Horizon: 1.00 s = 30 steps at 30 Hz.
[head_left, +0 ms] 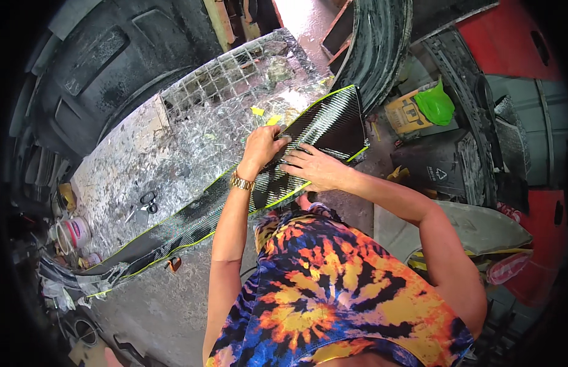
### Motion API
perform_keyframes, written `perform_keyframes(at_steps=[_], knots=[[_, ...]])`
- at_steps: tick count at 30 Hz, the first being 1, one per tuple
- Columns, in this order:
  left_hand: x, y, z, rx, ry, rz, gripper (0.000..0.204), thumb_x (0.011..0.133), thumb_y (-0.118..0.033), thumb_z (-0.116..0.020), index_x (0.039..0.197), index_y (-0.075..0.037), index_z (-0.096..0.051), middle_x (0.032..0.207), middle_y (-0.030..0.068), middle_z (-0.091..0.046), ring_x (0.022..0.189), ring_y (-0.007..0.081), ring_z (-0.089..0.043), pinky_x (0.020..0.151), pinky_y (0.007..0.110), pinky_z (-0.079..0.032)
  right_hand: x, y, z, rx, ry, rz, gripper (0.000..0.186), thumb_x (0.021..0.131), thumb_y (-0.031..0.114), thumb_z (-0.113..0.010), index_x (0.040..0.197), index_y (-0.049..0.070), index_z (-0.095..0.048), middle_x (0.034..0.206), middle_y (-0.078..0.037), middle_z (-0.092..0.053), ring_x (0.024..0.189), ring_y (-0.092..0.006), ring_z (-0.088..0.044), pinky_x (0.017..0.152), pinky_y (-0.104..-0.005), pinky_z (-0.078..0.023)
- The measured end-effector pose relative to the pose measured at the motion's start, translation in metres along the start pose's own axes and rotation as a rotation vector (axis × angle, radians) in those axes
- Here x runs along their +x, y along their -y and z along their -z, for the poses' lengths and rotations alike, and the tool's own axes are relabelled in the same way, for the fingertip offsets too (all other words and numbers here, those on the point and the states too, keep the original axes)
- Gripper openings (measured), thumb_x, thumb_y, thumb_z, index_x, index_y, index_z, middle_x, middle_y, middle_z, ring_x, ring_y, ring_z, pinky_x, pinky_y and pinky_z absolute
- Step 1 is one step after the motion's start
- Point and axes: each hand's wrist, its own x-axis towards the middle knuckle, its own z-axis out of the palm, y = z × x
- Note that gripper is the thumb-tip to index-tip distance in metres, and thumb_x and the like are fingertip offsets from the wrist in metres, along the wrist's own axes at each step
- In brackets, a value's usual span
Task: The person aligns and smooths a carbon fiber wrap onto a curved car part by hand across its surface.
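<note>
A long strip of black woven carbon-fibre cloth [205,208], edged in yellow-green, lies diagonally along the near side of the worktable. Its wide end reaches the far right. My left hand [263,148], with a metal-banded watch [242,182] on the wrist, is at the far edge of the strip; its fingers are curled together at the cloth, and the fingertips are partly hidden. Close beside it, my right hand [319,169] lies palm down on the weave with fingers stretched out and slightly apart.
The worktable [122,183] is spattered and covered in fibre scraps, with black-handled scissors [147,205] and yellow tape pieces [257,111]. A white tub [77,232] stands at the left. A curved black panel [382,49] rises at the back; a cardboard box [405,117] sits to the right.
</note>
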Motion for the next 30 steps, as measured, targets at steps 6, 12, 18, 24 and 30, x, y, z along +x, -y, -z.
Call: perform_keyframes(at_steps=[6, 12, 18, 24, 30], knots=[[-0.036, -0.020, 0.023, 0.058, -0.404, -0.239, 0.027, 0.089, -0.025, -0.072, 0.103, -0.002, -0.069, 0.102, 0.0164, -0.070, 0.099, 0.0359, -0.066, 0.084, 0.044, -0.050, 0.001, 0.000, -0.004, -0.021, 0.022, -0.004, 0.083, 0.070, 0.036, -0.083, 0.142, 0.012, -0.050, 0.142, -0.009, -0.054, 0.139, -0.0270, -0.043, 0.120, -0.0517, -0.026], [-0.140, 0.011, 0.001, -0.065, -0.245, -0.035, 0.026, 0.095, -0.019, -0.066, 0.115, -0.003, -0.068, 0.124, 0.0139, -0.068, 0.116, 0.0328, -0.063, 0.099, 0.042, -0.047, -0.005, -0.008, 0.000, -0.028, -0.002, 0.011, 0.081, 0.071, 0.035, -0.082, 0.142, 0.012, -0.050, 0.143, -0.010, -0.053, 0.140, -0.0270, -0.043, 0.120, -0.0531, -0.026], [-0.156, 0.022, -0.028, 0.065, -0.043, -0.071, 0.054, 0.097, -0.031, -0.060, 0.142, -0.002, -0.051, 0.149, 0.0189, -0.050, 0.136, 0.0343, -0.048, 0.114, 0.045, -0.037, 0.002, -0.009, 0.008, -0.015, 0.038, 0.053, 0.080, 0.074, 0.036, -0.080, 0.143, 0.009, -0.048, 0.146, -0.011, -0.051, 0.140, -0.0267, -0.042, 0.120, -0.0536, -0.025], [-0.155, 0.023, -0.032, -0.035, -0.059, -0.059, 0.061, 0.100, -0.044, -0.051, 0.142, 0.001, -0.049, 0.149, 0.0214, -0.048, 0.140, 0.0354, -0.044, 0.118, 0.047, -0.032, 0.000, -0.007, 0.016, 0.091, 0.057, 0.020, 0.082, 0.073, 0.029, -0.081, 0.145, 0.007, -0.047, 0.146, -0.015, -0.050, 0.141, -0.0299, -0.042, 0.120, -0.0522, -0.024], [-0.157, 0.024, -0.048, -0.030, -0.135, -0.052, 0.064, 0.101, -0.048, -0.049, 0.144, -0.001, -0.047, 0.152, 0.0156, -0.046, 0.140, 0.0305, -0.043, 0.118, 0.049, -0.031, -0.001, 0.001, 0.026, 0.050, 0.106, 0.011, 0.083, 0.073, 0.026, -0.082, 0.146, 0.008, -0.046, 0.148, -0.016, -0.049, 0.140, -0.0314, -0.043, 0.120, -0.0522, -0.024]])
